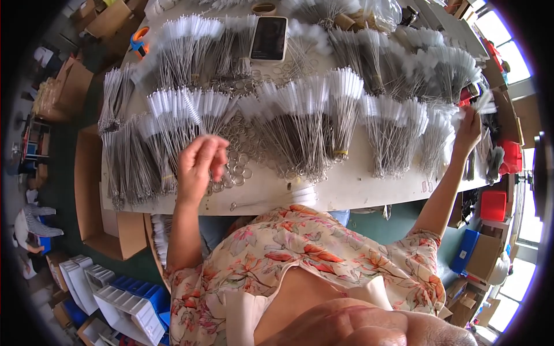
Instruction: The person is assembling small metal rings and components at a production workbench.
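My left hand (200, 161) is over the near left part of the table, its fingers curled and slightly blurred. A thin spiral-bristled brush (191, 109) slants up from just beyond its fingertips; whether they grip it I cannot tell. Out at the right end of the table, my right hand (470, 131) is closed on white-bristled wire brushes (486, 102), blurred. Bundles of wire brushes (306, 121) lie in rows, white bristles pointing away, wire stems toward me. Loose metal rings (238, 167) lie between the bundles. A few single brushes (277, 200) lie along the near edge.
A phone (269, 38) lies among the far bundles, near a roll of tape (264, 8). Orange-handled scissors (138, 43) are at the far left edge. An open cardboard box (92, 190) stands left of the table (352, 193). Red bins (493, 205) are on the right.
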